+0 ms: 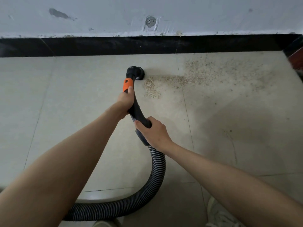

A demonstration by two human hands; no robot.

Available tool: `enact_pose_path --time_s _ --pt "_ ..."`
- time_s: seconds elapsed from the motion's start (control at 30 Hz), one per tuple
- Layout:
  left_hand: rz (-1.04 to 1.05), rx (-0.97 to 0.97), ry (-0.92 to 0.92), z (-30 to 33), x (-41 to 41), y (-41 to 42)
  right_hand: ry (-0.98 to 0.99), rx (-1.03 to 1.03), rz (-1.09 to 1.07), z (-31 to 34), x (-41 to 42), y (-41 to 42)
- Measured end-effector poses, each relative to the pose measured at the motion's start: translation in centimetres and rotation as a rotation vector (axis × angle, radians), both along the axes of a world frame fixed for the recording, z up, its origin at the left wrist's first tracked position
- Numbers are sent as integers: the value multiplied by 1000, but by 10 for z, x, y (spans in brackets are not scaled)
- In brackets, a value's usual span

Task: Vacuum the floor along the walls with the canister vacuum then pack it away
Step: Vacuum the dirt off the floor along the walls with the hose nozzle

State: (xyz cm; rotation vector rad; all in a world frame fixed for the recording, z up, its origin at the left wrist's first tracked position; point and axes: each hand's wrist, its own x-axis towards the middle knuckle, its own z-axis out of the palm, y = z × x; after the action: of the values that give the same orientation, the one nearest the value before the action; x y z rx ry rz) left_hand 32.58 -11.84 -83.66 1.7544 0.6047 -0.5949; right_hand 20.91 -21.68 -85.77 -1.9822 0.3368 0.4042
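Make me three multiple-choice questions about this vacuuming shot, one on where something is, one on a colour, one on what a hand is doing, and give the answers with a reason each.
1. Where does the scattered tan grit lie relative to the round black vacuum nozzle?
A. To its right
B. To its left
C. Behind it, on the wall

2. What colour is the band on the curved black handle tube?
A. Blue
B. Orange
C. Green

3. What is the right hand doing?
A. Resting flat on the floor
B. Hanging free
C. Gripping the tube above the ribbed grey-black hose

Answers: 1 A, the grit spreads rightward from the nozzle; 2 B, the band just above the left hand is orange; 3 C, its fingers curl round the tube.
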Motion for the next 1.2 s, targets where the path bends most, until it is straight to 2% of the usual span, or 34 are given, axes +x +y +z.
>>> enact_pose_path --time_s 0.53,0.73,1.07,1.2 --pt "-302 -41 -20 0 4 -73 -34 8 -320 -5 -17 -32" --pt "-331 -136 -5 -6 10 -84 -32 -72 -336 -4 -14 -40" --pt "-353 -40 -75 -13 11 -91 -24 -18 -350 -9 -13 -43" --pt "-290 3 -31 -1 18 -68 5 18 -276 2 -3 -34"
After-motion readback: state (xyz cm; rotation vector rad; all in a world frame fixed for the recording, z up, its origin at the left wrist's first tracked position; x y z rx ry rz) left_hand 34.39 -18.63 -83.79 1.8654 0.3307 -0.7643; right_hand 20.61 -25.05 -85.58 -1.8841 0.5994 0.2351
